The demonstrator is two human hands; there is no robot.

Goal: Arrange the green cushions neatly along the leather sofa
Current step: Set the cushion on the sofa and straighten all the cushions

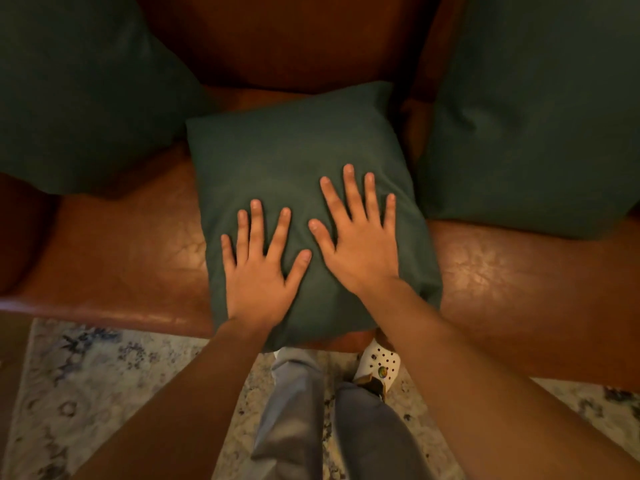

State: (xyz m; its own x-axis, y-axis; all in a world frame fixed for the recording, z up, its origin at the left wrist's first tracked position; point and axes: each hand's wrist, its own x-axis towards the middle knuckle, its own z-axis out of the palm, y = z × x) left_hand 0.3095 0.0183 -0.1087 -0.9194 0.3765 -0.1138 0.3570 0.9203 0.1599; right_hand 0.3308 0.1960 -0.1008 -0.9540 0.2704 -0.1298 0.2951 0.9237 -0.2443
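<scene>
A pale patterned rug (104, 393) lies underfoot; a white perforated clog (381, 367), perhaps charm-studded.

The middle cushion (294, 188) lies on the sofa seat (131, 244) between the left cushion (76, 98) and the right cushion (536, 126).

No text, label, brand, number or sign can be read anywhere.

Both my forearms reach forward from bottom of view, bare, angled inward toward each other. My left hand (258, 268) lies palm down, fingers straight and spread, thumb splayed toward right. My right hand (360, 244) also palm down, fingers straight and fanned, thumb pointing toward left hand, set slightly further forward. Thumbs near each other, not touching. Both hands flat, nothing gripped, wrists straight.
</scene>
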